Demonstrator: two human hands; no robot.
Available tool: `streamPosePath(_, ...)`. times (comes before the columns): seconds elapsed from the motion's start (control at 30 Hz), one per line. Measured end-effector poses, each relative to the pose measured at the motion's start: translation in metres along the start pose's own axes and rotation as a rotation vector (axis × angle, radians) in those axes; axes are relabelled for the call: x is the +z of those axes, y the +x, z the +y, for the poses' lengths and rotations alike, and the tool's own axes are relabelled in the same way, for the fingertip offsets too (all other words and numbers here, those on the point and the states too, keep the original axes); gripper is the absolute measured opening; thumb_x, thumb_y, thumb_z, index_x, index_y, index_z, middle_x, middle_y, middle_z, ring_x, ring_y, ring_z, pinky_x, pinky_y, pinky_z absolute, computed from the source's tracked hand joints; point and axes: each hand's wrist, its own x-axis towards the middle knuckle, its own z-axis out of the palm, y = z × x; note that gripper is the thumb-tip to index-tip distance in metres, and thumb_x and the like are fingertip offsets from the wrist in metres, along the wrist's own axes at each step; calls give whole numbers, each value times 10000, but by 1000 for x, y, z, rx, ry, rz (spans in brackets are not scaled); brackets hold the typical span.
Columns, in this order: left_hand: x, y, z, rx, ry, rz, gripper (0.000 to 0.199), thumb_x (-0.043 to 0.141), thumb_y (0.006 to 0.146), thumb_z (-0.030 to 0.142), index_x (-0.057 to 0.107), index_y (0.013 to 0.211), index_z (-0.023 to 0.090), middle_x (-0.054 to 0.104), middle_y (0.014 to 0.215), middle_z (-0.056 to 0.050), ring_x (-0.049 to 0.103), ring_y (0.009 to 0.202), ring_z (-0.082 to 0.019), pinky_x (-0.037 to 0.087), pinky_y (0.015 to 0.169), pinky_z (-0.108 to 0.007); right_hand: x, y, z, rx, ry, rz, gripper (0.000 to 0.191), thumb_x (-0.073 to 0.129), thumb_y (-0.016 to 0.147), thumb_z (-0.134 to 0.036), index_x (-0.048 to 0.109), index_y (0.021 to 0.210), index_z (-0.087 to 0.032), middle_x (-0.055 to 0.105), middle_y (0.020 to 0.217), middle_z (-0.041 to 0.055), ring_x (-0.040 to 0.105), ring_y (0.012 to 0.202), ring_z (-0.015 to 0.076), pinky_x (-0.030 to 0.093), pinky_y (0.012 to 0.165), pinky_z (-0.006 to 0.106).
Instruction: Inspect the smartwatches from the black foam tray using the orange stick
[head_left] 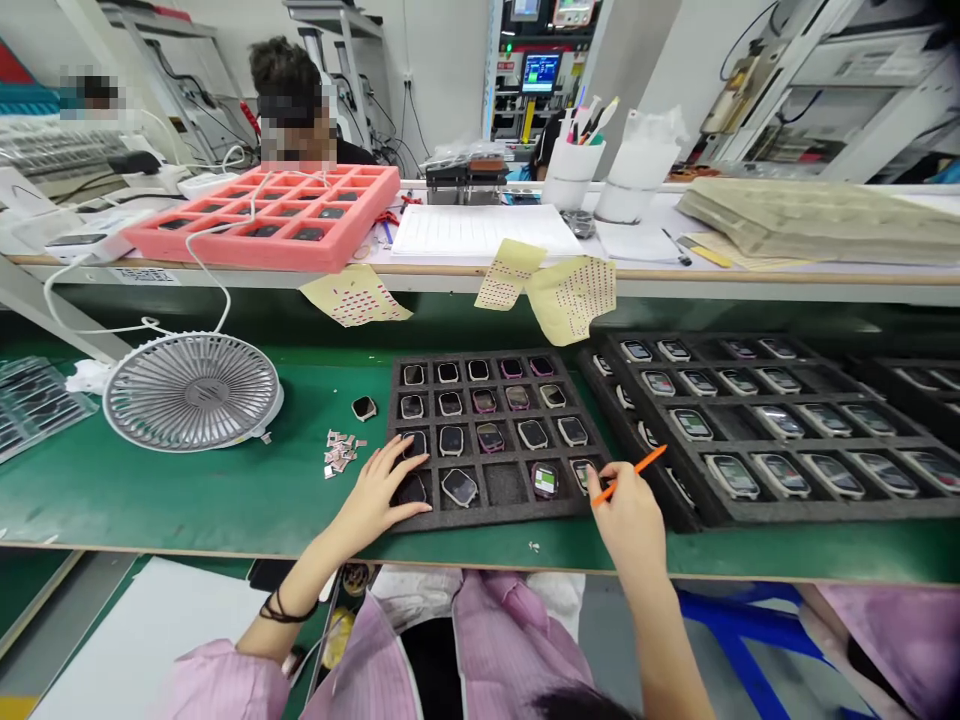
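My left hand (379,490) rests spread across the lower left of a black foam tray (491,520), its fingertips over the watch bodies (459,487) in the pockets there. My right hand (626,510) pinches a thin orange stick (637,473) at the tray's lower right corner. The stick's lower end sits beside a watch body (583,475) and partly hides behind my fingers. A loose watch body (364,408) lies on the green bench mat (315,500) left of the tray, near a small heap of metal pieces (341,452).
Larger black trays of watches (772,430) fill the bench to the right. A grey fan (191,392) stands at left. Along the raised shelf lie a pink foam tray (262,215), sticker sheets (571,298), and papers. A person (296,105) sits beyond the shelf.
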Motion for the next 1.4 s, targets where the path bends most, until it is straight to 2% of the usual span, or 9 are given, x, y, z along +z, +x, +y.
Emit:
streamPosePath(0.2, -19, 11, -3, -37, 1, -44, 767, 681, 737, 623, 472, 1370, 242, 364, 1509, -165, 270, 1430, -378, 292, 1121, -583, 13, -6, 6, -54, 2, -71, 464, 203, 992, -508, 519, 884, -186, 598, 774, 135, 558, 737, 285, 422, 656, 375)
streamPosePath(0.33, -26, 35, 49, 113, 22, -4, 492, 562, 877, 547, 564, 1257, 234, 530, 1359, -127, 473, 1282, -287, 374, 1061, -468, 13, -5, 5, 68, 171, -108, 477, 213, 971, -556, 521, 908, -196, 620, 789, 125, 597, 764, 293, 454, 672, 389)
streamPosePath(0.47, -5, 76, 108, 398, 104, -187, 331, 553, 931, 377, 585, 1202, 190, 606, 1240, -94, 565, 1130, -219, 401, 982, -379, 9, -7, -1, 166, 323, -222, 412, 278, 955, -503, 541, 991, -188, 670, 844, 123, 646, 772, 279, 477, 681, 372)
streamPosePath(0.7, 21, 125, 136, 440, 425, -423, 430, 745, 753, 352, 634, 1076, 91, 582, 1170, -157, 561, 1074, -298, 456, 843, -386, -1, 3, -7, 88, 348, -467, 352, 298, 946, -389, 595, 990, -206, 725, 950, 117, 691, 823, 270, 484, 695, 335)
streamPosePath(0.83, 22, 133, 135, 452, 388, -454, 453, 797, 677, 334, 636, 1023, 89, 582, 1132, -158, 557, 1061, -307, 458, 839, -385, -3, 10, -2, 68, 361, -526, 321, 326, 928, -363, 611, 952, -218, 727, 891, 93, 683, 770, 270, 483, 655, 339)
streamPosePath(0.97, 27, 137, 116, 418, 54, -425, 506, 857, 538, 318, 617, 947, 141, 589, 1072, -106, 571, 1013, -296, 470, 825, -382, -6, 12, 5, 157, 629, -512, 367, 359, 937, -464, 621, 970, -210, 683, 764, 62, 626, 573, 207, 500, 557, 320)
streamPosePath(1.1, 28, 139, 89, 160, -602, -407, 469, 822, 588, 272, 539, 950, 174, 616, 951, -47, 613, 832, -184, 491, 698, -301, -12, 26, 2, 325, 951, -511, 429, 498, 869, -581, 635, 975, -189, 565, 578, -4, 522, 409, 148, 406, 357, 252)
streamPosePath(1.2, 22, 143, 73, -120, -1060, -406, 519, 798, 631, 270, 444, 1000, 186, 649, 928, -57, 646, 718, -153, 464, 554, -239, -14, 47, -11, 359, 1179, -636, 418, 644, 792, -537, 644, 1005, -177, 616, 708, 24, 590, 496, 151, 408, 329, 220)
streamPosePath(1.4, -9, 142, 52, -274, -1210, -132, 626, 811, 632, 232, 485, 1163, 175, 631, 965, -57, 631, 698, -111, 435, 487, -174, 4, 89, -57, 244, 1325, -822, 458, 808, 661, -347, 639, 1056, -189, 627, 808, 12, 636, 582, 139, 400, 345, 169)
